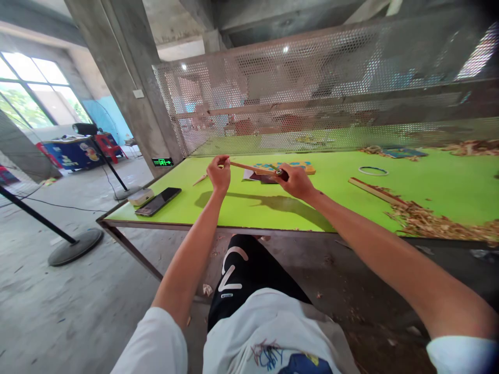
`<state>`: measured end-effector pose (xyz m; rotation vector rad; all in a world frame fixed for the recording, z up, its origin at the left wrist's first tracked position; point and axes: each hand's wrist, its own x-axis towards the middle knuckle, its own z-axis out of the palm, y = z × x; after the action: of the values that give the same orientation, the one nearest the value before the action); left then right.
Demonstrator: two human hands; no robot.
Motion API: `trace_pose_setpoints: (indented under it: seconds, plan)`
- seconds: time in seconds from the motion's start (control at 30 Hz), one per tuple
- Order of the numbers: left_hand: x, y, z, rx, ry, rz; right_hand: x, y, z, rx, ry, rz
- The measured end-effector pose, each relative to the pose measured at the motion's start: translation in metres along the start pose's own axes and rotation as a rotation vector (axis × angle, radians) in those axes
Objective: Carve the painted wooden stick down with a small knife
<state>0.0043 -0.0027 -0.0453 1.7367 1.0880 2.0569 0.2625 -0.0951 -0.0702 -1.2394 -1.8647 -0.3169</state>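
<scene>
Over the bench's near side, my left hand point(219, 174) is closed, its fingertips pinched at one end of a thin wooden stick point(251, 167). The stick runs rightward and slightly down towards my right hand point(297, 181). That hand is wrapped round a small dark-handled tool point(282, 174) whose round end faces left, beside the stick's other end. My fingers hide most of this tool, so its kind is unclear. Behind the stick lies a yellow and blue patterned piece point(306, 167) with dark and pale flat pieces. A small pale wood splinter point(200, 180) lies left of my left hand.
The green table point(187, 213) carries a phone point(159, 201) and a small white box point(141, 196) at left. At right are a wooden strip point(376, 191), wood shavings point(436, 222) and a ring point(373, 171). A perforated metal screen point(312, 98) stands along the back.
</scene>
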Motion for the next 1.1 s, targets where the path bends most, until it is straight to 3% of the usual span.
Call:
trace_pose_setpoints:
  seconds: [0.1, 0.27, 0.47, 0.6, 0.87, 1.1]
  plan:
    - [0.001, -0.001, 0.001, -0.113, 0.004, -0.111, -0.001, -0.003, 0.005, 0.047, -0.043, -0.001]
    - [0.004, -0.005, 0.007, -0.397, -0.052, -0.438, -0.004, -0.022, 0.013, 0.174, -0.148, 0.021]
    - [0.002, 0.001, 0.01, -0.607, -0.309, -0.485, -0.011, -0.047, 0.02, 0.216, -0.325, 0.022]
    - [0.002, 0.013, 0.012, -0.651, -0.429, -0.514, -0.014, -0.054, 0.016, 0.208, -0.448, -0.017]
    - [0.007, 0.044, 0.029, -0.613, -0.634, -0.566, -0.013, -0.051, 0.019, 0.129, -0.445, 0.027]
    - [0.017, 0.086, 0.047, -0.614, -0.816, -0.848, -0.016, -0.054, 0.016, -0.009, -0.502, -0.01]
